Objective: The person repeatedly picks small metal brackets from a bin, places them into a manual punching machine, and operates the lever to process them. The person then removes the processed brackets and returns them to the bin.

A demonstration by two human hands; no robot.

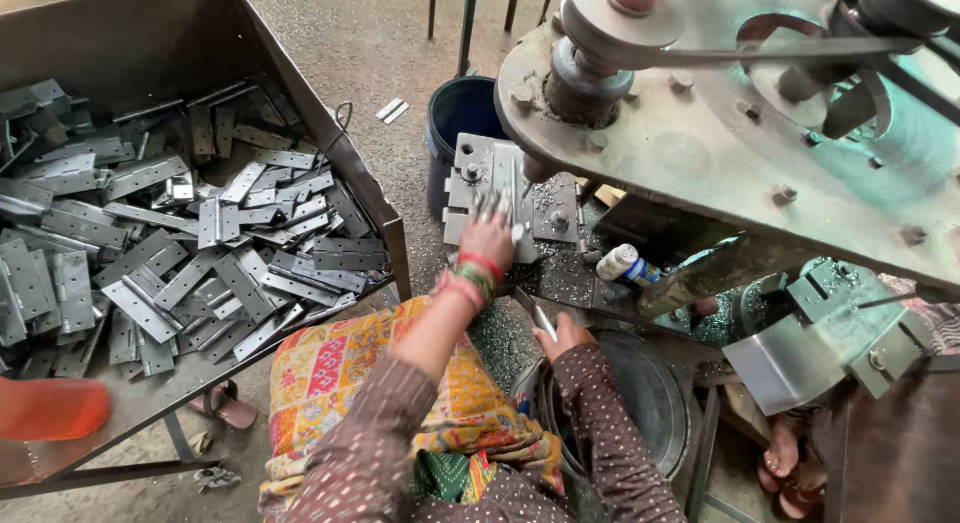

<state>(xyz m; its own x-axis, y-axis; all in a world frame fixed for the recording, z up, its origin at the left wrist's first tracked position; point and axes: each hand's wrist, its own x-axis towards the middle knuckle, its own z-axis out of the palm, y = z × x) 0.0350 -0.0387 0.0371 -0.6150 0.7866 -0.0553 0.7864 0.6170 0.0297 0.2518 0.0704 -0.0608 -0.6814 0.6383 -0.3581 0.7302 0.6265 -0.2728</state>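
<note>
Steel hinge under left hand, right hand apart

light: soft daylight | shadows: faint | blur: fingertips | edges: slightly warped

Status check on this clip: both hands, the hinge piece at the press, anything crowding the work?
Left hand flat on hinge plate at the press bed. Right hand grips metal strip, low by the lap. Small bottle beside bed; hinge tray to the left.

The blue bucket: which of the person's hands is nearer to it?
Left. The left hand lies on the metal plate right beside the blue bucket; the right hand sits lower, farther away.
</note>
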